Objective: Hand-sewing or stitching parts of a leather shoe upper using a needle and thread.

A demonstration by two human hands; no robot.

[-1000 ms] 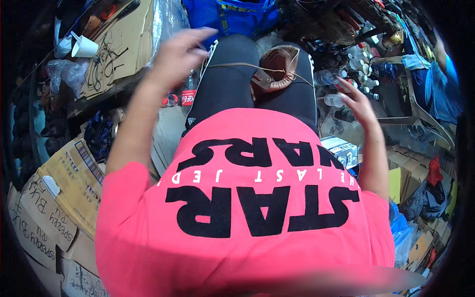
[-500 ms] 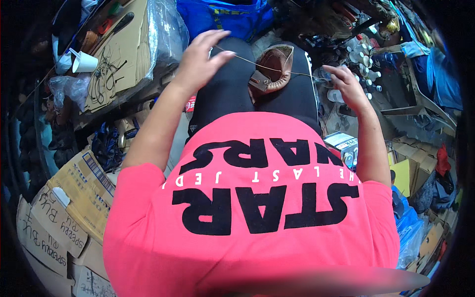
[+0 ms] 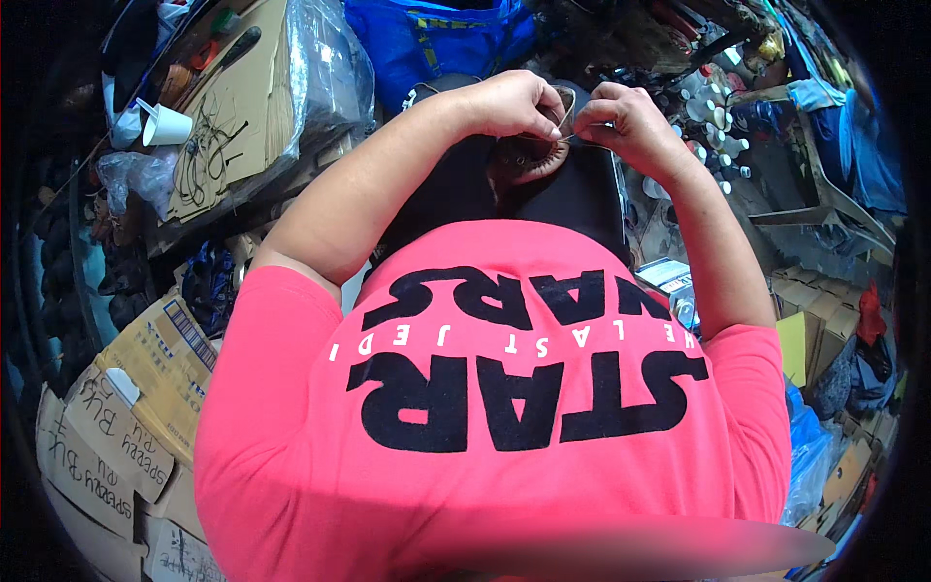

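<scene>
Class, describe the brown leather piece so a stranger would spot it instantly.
Above the pink shirt come dark trousers. There, just below the left hand, sits the brown leather piece; its curved brown rim stands out against the dark cloth.

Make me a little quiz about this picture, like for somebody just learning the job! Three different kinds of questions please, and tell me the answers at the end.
1. Multiple choice: what colour is the leather piece by the left hand and the right hand?
A. White
B. Brown
C. Green

2. True or false: the blue bag is near the top edge of the picture.

3. Fill in the blank: the white cup is on the person's ____ side.

Key:
1. B, brown
2. True
3. left
</scene>
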